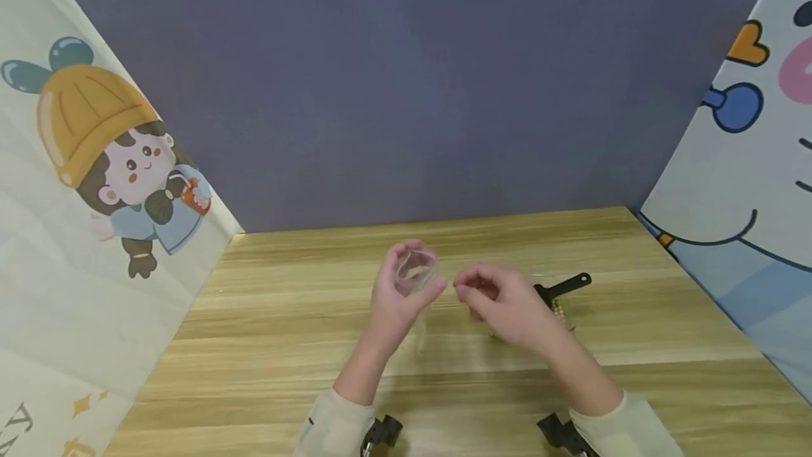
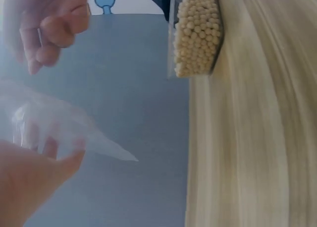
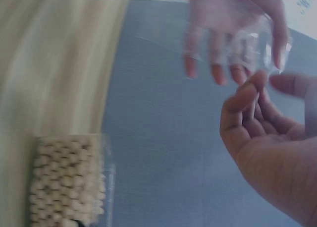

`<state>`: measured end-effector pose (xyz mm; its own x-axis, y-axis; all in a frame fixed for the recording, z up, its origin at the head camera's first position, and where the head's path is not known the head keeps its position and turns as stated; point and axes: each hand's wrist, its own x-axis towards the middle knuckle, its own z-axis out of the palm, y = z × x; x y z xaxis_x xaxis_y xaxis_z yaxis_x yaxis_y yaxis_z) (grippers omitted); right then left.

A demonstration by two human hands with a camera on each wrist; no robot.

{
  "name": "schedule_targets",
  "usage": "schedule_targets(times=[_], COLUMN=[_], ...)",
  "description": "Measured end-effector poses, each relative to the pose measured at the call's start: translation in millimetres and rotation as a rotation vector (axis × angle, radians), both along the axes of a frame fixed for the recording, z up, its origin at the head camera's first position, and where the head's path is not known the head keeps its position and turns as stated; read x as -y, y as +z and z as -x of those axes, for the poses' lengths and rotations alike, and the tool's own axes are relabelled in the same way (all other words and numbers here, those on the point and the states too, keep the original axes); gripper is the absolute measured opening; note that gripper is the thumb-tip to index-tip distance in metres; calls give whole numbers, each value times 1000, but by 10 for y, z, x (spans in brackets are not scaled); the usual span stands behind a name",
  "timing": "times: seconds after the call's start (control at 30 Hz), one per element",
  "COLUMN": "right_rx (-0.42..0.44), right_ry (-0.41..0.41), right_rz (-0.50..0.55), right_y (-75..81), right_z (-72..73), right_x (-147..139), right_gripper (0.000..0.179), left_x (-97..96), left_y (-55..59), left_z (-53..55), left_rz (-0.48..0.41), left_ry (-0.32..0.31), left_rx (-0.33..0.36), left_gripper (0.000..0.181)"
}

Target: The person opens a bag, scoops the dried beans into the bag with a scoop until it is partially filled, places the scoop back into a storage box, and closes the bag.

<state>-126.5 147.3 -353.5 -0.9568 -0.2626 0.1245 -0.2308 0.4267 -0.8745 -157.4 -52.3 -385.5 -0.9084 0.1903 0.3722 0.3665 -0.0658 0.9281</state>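
Note:
A clear plastic bag, tapering to a point in the left wrist view, hangs with its mouth spread open. My left hand holds it with fingers and thumb curved round its upper part. Just to the right of the mouth is my right hand, its fingers loosely bent and thumb tip close to the index fingertip. I see nothing between those tips. Beneath and behind the right hand stands a clear box of pale round pellets, mostly covered in the head view. A black handle sticks out from the box.
The wood-grain table lies under both hands. A dark grey-blue panel rises along its far edge. Printed cloths with cartoon figures hang at the left and the right.

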Motion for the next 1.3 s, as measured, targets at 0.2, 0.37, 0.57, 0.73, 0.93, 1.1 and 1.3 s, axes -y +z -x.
schedule_targets(times=[0.2,0.37,0.57,0.73,0.93,1.1,1.3], right_rx=[-116,-306,-480,-549,-503,-377,-337], right_ry=[84,71,18,-6,18,99,111], right_rz=[-225,-312,-406,-460,-462,-405,-393], right_y=[-242,-357,-420,-476,-534,-562,-535], right_z=[-218,-319,-346,-349,-353,-360,-394], right_x=[235,379,367,333,289,250,137], right_gripper=[38,16,17,20,16,7,8], left_x=[-58,-106,-112,-96,-119,-147,-157], left_y=[34,43,81,118,20,-97,-187], left_z=[22,-14,-34,-37,-36,-35,-25], left_rz=[-162,-134,-61,54,99,101,94], left_ry=[86,138,170,147,55,46,16], left_rx=[22,9,-19,-69,-63,42,94], left_gripper=[56,54,53,53,64,80,80])
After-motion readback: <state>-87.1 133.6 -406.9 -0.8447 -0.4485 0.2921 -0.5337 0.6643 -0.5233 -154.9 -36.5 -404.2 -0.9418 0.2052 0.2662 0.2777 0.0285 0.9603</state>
